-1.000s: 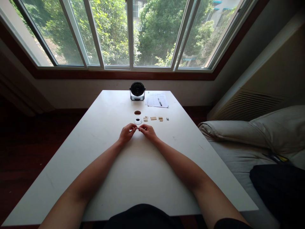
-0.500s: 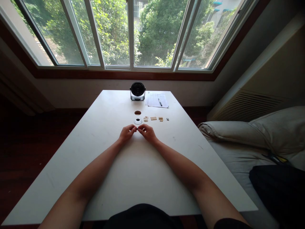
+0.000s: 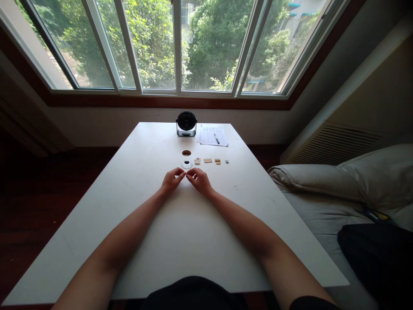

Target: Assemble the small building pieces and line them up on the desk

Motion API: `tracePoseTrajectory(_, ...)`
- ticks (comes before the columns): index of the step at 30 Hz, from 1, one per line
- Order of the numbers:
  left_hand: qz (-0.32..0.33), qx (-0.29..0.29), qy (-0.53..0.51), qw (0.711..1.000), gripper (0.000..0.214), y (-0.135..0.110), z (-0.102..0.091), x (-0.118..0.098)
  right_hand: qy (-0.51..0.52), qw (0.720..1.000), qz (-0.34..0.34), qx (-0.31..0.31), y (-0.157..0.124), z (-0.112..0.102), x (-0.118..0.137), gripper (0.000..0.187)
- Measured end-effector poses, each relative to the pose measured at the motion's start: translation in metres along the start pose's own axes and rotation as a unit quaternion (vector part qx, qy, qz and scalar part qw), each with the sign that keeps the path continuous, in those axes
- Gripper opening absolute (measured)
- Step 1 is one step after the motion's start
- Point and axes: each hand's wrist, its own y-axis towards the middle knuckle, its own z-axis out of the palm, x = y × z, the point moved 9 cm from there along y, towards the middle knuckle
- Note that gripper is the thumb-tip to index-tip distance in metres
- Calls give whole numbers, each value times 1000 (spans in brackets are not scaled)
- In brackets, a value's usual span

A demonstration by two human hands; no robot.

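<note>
My left hand (image 3: 172, 179) and my right hand (image 3: 199, 179) meet fingertip to fingertip over the middle of the white table (image 3: 180, 241). Both are closed in a pinch. Between the fingertips is a tiny dark piece, too small to name. Just beyond them lies a white ring-shaped cover (image 3: 186, 165) with a dark centre. To its right, small tan pieces sit in groups: a loose group (image 3: 197, 161), a neat row (image 3: 208, 160) and a stacked group (image 3: 217, 161). Farther right are a few tiny dark-and-light pieces (image 3: 226, 162).
A round hole (image 3: 186, 153) opens in the tabletop beyond the cover. Behind it stands a small black fan (image 3: 186, 122). Printed sheets (image 3: 209, 134) with a pen (image 3: 217, 138) on them lie right of the fan. A sofa (image 3: 309, 206) adjoins the table's right side.
Both hands stay in nearly the same place. The fingertips have shifted very slightly around the tiny piece.
</note>
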Motion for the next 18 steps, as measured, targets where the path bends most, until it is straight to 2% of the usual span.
tracePoseTrajectory(10,2,-3,-6,1000,24,-1,0,0,4,1000,22,18,1,4,-10,14)
tracePoseTrajectory(18,-7,25,-27,999,37,-1,5,0,-65,997,-34,-3,1,-1,5,9)
